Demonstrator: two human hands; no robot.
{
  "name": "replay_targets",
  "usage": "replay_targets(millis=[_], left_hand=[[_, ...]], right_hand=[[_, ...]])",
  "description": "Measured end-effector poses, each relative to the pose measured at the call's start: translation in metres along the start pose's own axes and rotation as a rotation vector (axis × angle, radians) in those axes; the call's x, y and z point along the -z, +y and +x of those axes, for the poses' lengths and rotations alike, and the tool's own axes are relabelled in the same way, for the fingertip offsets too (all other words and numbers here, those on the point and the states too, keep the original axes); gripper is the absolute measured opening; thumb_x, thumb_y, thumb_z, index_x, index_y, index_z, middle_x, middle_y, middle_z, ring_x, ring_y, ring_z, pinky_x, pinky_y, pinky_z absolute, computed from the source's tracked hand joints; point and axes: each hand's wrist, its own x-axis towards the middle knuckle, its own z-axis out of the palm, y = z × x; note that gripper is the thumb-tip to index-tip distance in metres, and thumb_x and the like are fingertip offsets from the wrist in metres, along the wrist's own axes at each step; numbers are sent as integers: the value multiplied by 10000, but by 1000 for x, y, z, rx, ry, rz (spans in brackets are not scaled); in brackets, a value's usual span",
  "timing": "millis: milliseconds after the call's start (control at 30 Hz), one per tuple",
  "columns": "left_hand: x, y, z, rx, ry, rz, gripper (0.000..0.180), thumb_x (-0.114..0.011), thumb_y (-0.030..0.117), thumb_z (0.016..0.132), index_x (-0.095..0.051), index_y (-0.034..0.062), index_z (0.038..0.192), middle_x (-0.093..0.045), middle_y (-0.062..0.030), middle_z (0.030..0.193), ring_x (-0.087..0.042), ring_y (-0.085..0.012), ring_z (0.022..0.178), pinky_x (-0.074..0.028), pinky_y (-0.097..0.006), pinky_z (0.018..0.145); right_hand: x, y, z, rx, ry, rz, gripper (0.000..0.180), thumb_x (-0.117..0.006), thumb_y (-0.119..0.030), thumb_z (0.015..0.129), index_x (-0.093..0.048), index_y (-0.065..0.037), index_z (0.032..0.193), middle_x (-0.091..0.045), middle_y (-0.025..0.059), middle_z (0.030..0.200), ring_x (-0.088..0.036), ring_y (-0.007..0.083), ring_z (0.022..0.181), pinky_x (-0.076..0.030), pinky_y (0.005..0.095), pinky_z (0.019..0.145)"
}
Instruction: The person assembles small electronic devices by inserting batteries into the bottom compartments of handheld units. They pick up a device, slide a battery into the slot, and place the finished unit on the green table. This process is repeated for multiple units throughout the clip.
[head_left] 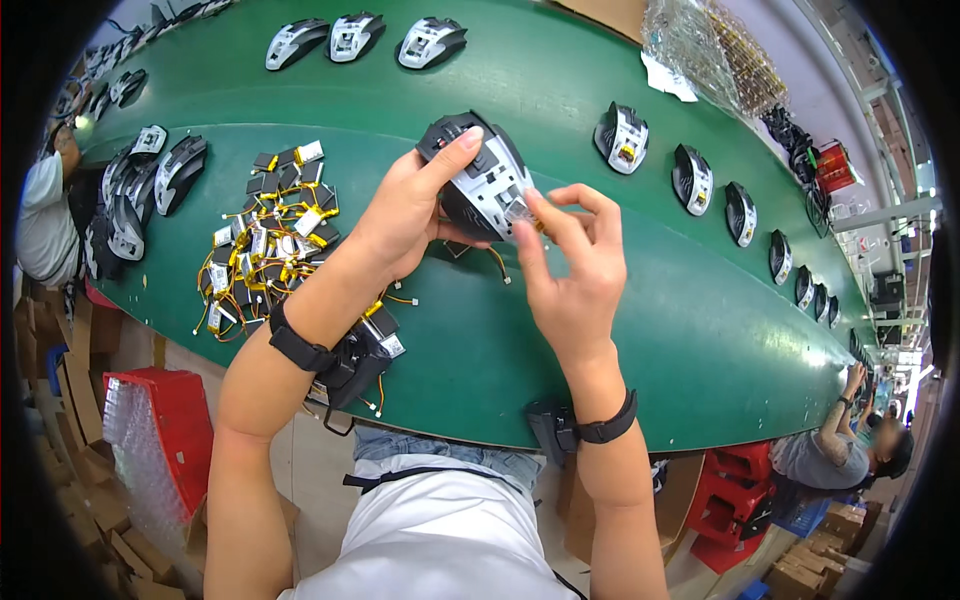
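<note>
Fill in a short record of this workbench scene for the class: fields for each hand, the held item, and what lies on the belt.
left hand: grips the mouse shell
right hand: fingertips pinch at the shell's lower edge
mouse shell: black and grey, underside up, held above the belt
green belt: carries a row of mouse shells
battery pile: small black cells with yellow wires, left of the hands

Black-and-grey mouse shell (pixel 482 180), underside up, tilted, above green table

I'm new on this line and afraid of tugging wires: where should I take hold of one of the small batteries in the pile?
Probably pinch a battery by the long edges of its flat body, coming from above, at the pile's outer edge. The packs lie flat; their yellow wires tangle through the middle, so avoid pulling there.
</note>
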Motion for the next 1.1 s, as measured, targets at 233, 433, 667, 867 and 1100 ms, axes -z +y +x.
replay_targets(millis=[233, 433, 667, 867, 1100], left_hand=[[-2, -3, 3, -61, 44, 3, 427, -584, 454, 941, -592, 65, 1118, -687, -55, 902, -698, -143, 740, -577, -304, 503], [-1, -3, 4, -91, 81, 43, 408, -606, 428, 926, -582, 47, 1070, -655, -49, 838, -661, -120, 628, -519, -272, 408], [-1, -14, 11, -194, 158, 54, 352, -574, 387, 947, -586, 47, 1037, -630, -10, 826, -595, -62, 669, -474, -226, 573], [4, -16, 6, -152, 59, 226, 305, -581, 344, 951, -570, 72, 1088, -630, 3, 891, -615, -65, 749, -504, -237, 640], [2, -8, 6, -11, 7, 177, 302, -569, 343, 959, -567, 70, 1088, -621, 9, 870, -596, -54, 708, -483, -220, 595]], right_hand=[[10, 6, -4, 117, -151, -152, 368, -759, -80, 782, -684, -39, 1140, -609, 73, 939, -600, 202, 726, -519, 314, 649], [14, 4, -5, 240, -170, -94, 357, -800, -93, 733, -714, -53, 1076, -631, 48, 888, -619, 191, 728, -522, 312, 622], [13, -6, -5, 255, -227, -5, 253, -809, -64, 716, -725, -58, 954, -651, 44, 862, -628, 195, 695, -515, 307, 595], [7, -13, -6, 165, -122, 26, 188, -812, -61, 711, -699, -65, 862, -655, 45, 796, -626, 204, 656, -499, 313, 570], [10, -11, -9, 19, -253, 131, 174, -805, -78, 725, -635, -56, 761, -648, 55, 748, -625, 223, 632, -497, 327, 566]])
